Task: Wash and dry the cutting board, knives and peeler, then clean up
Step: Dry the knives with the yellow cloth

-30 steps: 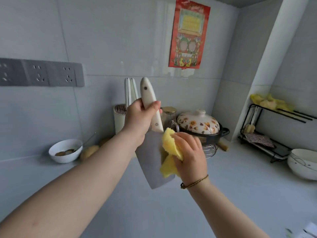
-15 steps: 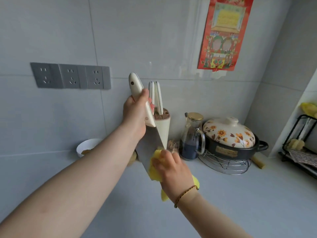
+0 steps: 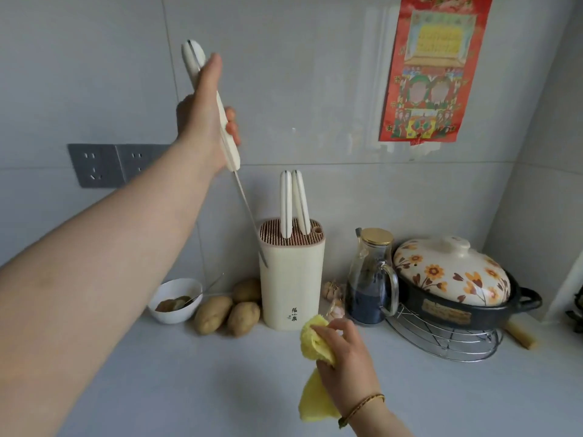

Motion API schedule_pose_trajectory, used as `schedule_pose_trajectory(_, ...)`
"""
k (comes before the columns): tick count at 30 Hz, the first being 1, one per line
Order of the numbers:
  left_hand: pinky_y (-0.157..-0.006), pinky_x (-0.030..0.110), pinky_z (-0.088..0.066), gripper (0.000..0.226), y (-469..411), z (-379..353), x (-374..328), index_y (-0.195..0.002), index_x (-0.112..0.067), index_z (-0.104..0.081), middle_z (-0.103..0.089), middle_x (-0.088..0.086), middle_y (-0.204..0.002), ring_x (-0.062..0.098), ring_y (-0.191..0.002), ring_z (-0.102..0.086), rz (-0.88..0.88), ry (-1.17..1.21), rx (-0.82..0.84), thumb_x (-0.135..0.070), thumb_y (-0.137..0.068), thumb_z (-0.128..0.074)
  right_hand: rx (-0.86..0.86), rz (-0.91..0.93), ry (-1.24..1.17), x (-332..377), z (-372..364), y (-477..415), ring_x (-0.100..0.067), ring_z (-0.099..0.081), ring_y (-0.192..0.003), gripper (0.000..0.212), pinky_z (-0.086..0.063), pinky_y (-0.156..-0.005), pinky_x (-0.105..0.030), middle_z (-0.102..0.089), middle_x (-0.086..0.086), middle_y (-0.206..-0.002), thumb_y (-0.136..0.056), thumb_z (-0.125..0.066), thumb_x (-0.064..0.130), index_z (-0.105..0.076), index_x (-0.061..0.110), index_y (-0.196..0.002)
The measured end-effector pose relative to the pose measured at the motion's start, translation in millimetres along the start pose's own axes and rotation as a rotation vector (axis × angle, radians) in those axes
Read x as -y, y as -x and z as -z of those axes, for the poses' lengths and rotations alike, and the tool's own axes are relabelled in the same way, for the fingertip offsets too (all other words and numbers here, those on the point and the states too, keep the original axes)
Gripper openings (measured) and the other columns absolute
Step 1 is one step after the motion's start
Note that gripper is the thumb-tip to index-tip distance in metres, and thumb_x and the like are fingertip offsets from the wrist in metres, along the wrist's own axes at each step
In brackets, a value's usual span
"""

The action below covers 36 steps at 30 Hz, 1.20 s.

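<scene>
While left hand (image 3: 202,121) grips the knife (image 3: 231,149) by the block (image 3: 291,279), right hand (image 3: 344,357) clutching cloth (image 3: 312,405), putting it away probably needs slot aiming.

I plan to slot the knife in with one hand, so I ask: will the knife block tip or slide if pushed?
A high push probably tips it: the knife block is tall on a narrow base. The two knives standing in it may add some weight up top. The countertop looks smooth, so a low push could slide it.
</scene>
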<state>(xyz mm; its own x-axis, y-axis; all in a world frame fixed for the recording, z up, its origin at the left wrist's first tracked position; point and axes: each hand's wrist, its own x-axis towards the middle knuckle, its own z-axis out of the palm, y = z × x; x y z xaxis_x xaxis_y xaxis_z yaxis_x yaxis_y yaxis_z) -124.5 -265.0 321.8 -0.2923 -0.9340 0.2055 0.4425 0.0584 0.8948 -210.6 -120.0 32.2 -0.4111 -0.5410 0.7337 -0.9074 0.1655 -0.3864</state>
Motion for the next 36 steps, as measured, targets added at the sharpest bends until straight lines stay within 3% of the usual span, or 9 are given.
schedule_pose_trajectory(3, -0.043, 0.016, -0.03, 0.032, -16.4, -4.3, -7.8, -0.078, -0.023, -0.046, -0.043, -0.003, -0.058, 0.007, -0.036, -0.031, -0.06, 0.0, 0.021, -0.054, -0.083, -0.055, 0.038, 0.012, -0.049, -3.4, -14.2, 4.2, -0.011, -0.063, -0.065, 0.051, -0.039, -0.062, -0.007, -0.039, 0.012, -0.093, -0.048, -0.051, 0.021, -0.048, 0.03, -0.098)
schedule_pose_trajectory(7, -0.043, 0.019, -0.032, 0.036, -35.9, -10.2, -1.6, -0.072, -0.017, -0.046, -0.042, -0.004, -0.047, 0.009, -0.039, -0.035, -0.174, 0.072, -0.014, -0.049, -0.083, -0.058, 0.01, -0.01, -0.098, -18.3, -24.5, 9.7, -0.01, -0.047, -0.082, 0.048, -0.037, -0.068, -0.005, -0.04, 0.012, -0.095, -0.054, -0.039, 0.026, -0.051, 0.032, -0.1)
schedule_pose_trajectory(13, -0.041, 0.018, -0.03, 0.037, -57.1, -21.1, 26.1, -0.069, -0.013, -0.044, -0.038, -0.005, -0.036, 0.012, -0.035, -0.034, -0.202, 0.085, -0.039, -0.044, -0.084, -0.059, 0.013, -0.028, -0.082, -34.7, -25.2, 9.1, -0.01, -0.045, -0.08, 0.047, -0.033, -0.065, -0.003, -0.04, 0.012, -0.094, -0.054, -0.038, 0.027, -0.05, 0.034, -0.099)
schedule_pose_trajectory(36, -0.04, 0.016, -0.031, 0.041, -77.4, -37.4, 67.4, -0.061, -0.014, -0.04, -0.04, -0.005, -0.035, 0.011, -0.033, -0.036, -0.186, -0.063, 0.084, -0.042, -0.088, -0.054, 0.01, -0.076, -0.144, -53.7, -26.3, 9.0, -0.009, -0.046, -0.082, 0.047, -0.032, -0.072, -0.003, -0.04, 0.01, -0.096, -0.056, -0.039, 0.025, -0.051, 0.029, -0.101)
